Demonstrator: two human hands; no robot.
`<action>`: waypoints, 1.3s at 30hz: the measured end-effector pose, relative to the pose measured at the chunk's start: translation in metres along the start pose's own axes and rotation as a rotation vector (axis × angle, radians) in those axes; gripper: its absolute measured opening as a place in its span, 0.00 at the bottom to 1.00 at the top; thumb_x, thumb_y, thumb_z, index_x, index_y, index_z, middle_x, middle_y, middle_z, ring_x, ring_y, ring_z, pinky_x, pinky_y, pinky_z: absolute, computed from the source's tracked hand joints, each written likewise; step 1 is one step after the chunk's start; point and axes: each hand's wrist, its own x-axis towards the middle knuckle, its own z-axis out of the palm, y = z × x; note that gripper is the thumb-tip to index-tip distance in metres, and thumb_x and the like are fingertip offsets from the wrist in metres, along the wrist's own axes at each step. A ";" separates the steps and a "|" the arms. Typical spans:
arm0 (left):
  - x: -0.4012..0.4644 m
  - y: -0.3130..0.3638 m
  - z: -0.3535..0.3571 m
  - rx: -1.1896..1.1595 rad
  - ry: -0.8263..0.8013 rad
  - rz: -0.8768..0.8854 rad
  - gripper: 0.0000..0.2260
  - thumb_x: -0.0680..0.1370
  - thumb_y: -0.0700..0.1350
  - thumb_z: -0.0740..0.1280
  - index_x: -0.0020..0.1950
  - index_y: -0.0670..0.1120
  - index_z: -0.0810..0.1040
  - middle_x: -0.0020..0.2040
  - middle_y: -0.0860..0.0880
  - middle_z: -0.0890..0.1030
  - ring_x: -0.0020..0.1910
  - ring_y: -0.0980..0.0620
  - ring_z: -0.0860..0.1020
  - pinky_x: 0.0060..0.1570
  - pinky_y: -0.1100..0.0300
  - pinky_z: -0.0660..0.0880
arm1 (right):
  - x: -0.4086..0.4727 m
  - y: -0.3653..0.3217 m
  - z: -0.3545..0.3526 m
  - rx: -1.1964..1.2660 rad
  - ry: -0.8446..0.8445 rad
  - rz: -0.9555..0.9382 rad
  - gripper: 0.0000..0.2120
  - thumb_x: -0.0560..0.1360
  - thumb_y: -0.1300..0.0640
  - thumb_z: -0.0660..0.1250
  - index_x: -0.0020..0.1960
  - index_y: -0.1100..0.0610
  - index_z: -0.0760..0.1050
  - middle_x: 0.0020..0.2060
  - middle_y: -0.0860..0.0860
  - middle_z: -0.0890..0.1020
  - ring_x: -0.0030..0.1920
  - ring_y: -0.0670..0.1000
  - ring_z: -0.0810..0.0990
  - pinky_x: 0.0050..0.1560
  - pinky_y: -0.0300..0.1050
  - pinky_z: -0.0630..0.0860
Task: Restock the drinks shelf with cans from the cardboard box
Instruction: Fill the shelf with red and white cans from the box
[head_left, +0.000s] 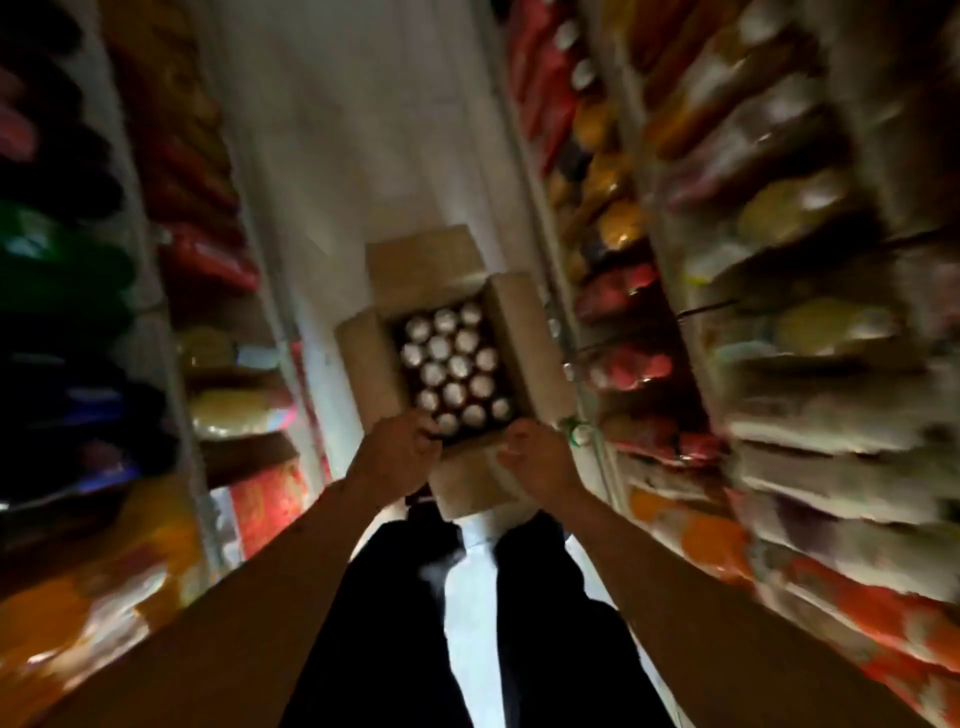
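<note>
An open cardboard box (524, 332) sits on the white aisle floor ahead of my feet, flaps folded outward. Several cans (454, 366) with silver tops stand packed in rows inside it. My left hand (402, 449) curls its fingers over the box's near left rim. My right hand (540, 460) is curled at the near flap on the right side. Whether it grips the flap is blurred.
Shelves line both sides of the narrow aisle. Dark and green bottles (57, 270) and red packets (202, 254) fill the left shelves. Bagged goods (800, 208) fill the right shelves. My dark trouser legs (545, 623) stand behind the box.
</note>
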 end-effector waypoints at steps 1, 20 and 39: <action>0.010 -0.027 0.014 0.021 0.020 -0.026 0.21 0.68 0.56 0.61 0.51 0.45 0.82 0.49 0.44 0.84 0.50 0.43 0.82 0.50 0.56 0.75 | 0.024 0.017 0.023 -0.043 -0.044 0.025 0.10 0.69 0.67 0.73 0.49 0.70 0.78 0.46 0.65 0.82 0.50 0.64 0.82 0.54 0.50 0.72; 0.166 -0.194 0.138 -0.187 0.186 -0.065 0.09 0.74 0.50 0.71 0.54 0.55 0.79 0.33 0.59 0.72 0.41 0.54 0.78 0.45 0.60 0.74 | 0.288 0.115 0.266 -0.558 -0.165 0.099 0.14 0.81 0.54 0.57 0.57 0.59 0.78 0.58 0.58 0.81 0.60 0.58 0.78 0.61 0.51 0.74; 0.067 0.033 -0.012 0.034 -0.079 0.408 0.49 0.58 0.54 0.81 0.75 0.50 0.64 0.72 0.48 0.69 0.70 0.48 0.68 0.70 0.49 0.66 | 0.027 -0.077 -0.066 0.237 0.071 0.121 0.14 0.62 0.48 0.81 0.30 0.55 0.80 0.19 0.45 0.75 0.22 0.40 0.73 0.26 0.39 0.68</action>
